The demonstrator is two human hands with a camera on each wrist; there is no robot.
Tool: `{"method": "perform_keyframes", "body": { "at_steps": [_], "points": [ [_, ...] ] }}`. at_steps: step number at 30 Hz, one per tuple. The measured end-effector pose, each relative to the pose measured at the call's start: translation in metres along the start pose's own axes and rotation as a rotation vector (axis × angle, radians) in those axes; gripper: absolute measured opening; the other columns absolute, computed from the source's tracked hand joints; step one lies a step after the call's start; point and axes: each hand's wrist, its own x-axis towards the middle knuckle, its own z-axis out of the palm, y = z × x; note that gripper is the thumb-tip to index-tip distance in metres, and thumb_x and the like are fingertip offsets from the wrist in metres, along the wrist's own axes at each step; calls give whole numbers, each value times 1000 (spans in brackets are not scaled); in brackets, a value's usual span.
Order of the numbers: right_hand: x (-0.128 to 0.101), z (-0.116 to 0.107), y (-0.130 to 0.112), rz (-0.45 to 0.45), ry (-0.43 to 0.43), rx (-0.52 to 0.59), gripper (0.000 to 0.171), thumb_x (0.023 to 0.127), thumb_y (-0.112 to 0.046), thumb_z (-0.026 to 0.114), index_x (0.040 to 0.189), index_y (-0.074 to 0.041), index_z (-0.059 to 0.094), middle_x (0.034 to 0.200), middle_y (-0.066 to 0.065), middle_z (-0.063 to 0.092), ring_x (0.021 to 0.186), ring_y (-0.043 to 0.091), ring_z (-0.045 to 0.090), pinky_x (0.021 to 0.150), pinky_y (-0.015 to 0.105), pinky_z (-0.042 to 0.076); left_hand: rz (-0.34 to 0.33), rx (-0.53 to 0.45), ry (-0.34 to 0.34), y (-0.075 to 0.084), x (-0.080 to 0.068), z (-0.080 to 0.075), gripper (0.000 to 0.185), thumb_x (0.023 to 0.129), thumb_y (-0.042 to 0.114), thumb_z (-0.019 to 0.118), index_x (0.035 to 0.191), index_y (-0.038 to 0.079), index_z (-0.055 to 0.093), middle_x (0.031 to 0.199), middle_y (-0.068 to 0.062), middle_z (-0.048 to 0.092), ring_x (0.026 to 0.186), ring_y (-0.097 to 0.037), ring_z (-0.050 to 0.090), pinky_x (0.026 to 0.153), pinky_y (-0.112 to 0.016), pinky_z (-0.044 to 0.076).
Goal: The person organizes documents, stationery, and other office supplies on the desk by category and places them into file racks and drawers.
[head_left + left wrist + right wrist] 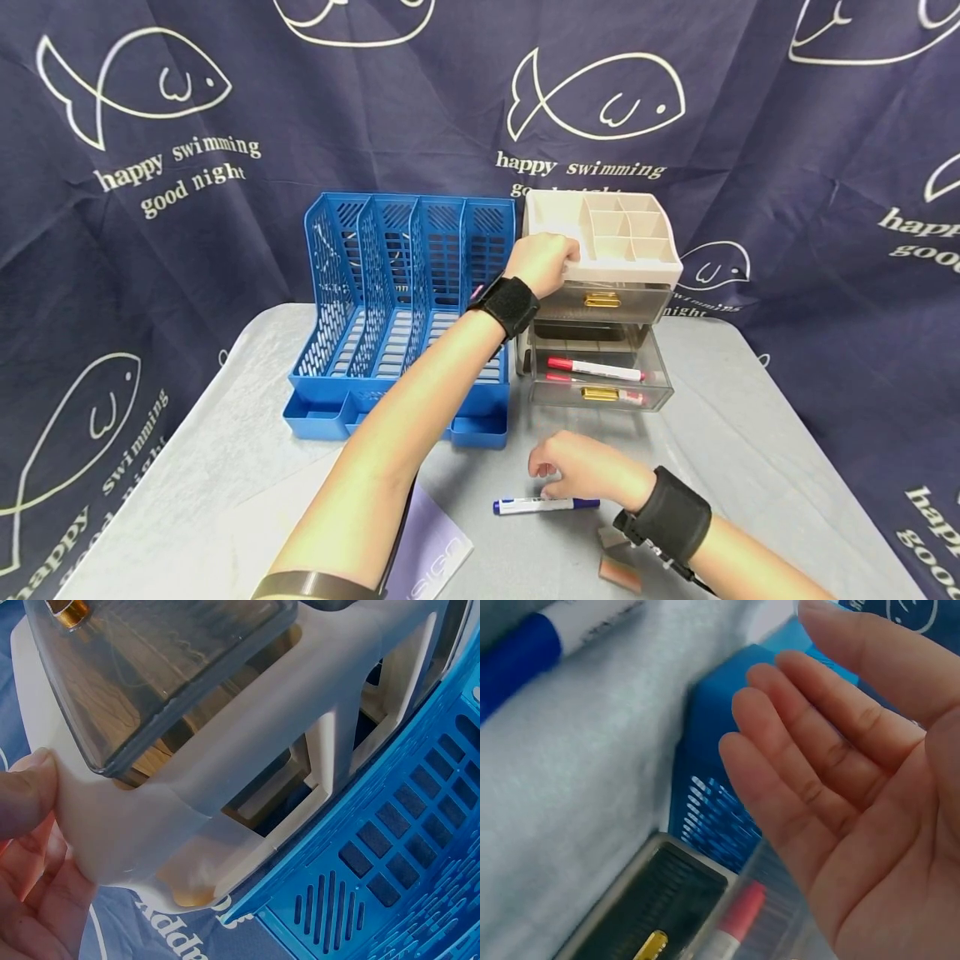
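My left hand (542, 260) grips the front left rim of the white desktop organizer (622, 272), thumb on one side and fingers on the other in the left wrist view. Below its divided top sit a smoky upper drawer (555, 302) with a gold handle and a lower drawer (660, 385), pulled out. Inside the lower one lie a red-capped marker (596, 368) and another red marker under it. My right hand (588, 468) hovers over the table with loosely bent fingers and nothing in them. Right beneath it lies a blue-capped marker (525, 506).
A blue file rack (322, 383) stands left of the organizer, close beside it. A purple-and-white booklet (438, 542) lies under the left forearm. Near the right wrist are a small brownish block (620, 573) and a grey piece (611, 537). A printed navy cloth (420, 100) hangs behind.
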Motion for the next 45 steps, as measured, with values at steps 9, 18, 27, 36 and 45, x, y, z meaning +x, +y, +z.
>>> {"method": "perform_keyframes", "body": {
  "at_steps": [9,18,27,36,45],
  "points": [
    [0,17,-3,-3,-5,-47,14,68,-7,76,75,-12,64,66,-10,54,61,-1,43,56,16,39,-7,-9,7,0,-1,-1,25,86,7,60,103,20,71,105,5,70,98,-13,63,83,-31,50],
    [2,30,-1,19,-27,-33,16,66,-2,73,72,-12,62,61,-11,48,57,-1,39,52,15,34,-11,-5,13,1,-2,-2,24,85,7,61,103,20,71,104,5,70,98,-12,63,83,-31,50],
    [4,39,-1,59,-32,-28,21,64,5,69,70,-12,59,61,-10,47,56,0,37,50,16,34,-8,-12,6,1,-2,-2,25,85,7,60,104,20,71,105,5,70,98,-13,63,83,-32,49],
    [7,45,-2,98,-24,-100,25,66,7,68,68,-15,56,61,-11,42,55,4,35,50,19,32,-4,-10,6,0,-2,-2,26,85,6,60,104,20,71,105,4,69,98,-13,63,83,-32,49],
    [8,45,-3,97,-35,-116,26,67,7,69,68,-15,54,62,-12,40,56,4,35,51,20,32,1,-4,-2,0,0,0,26,85,6,60,104,20,70,106,4,69,99,-13,63,84,-32,50]
  ]
}}
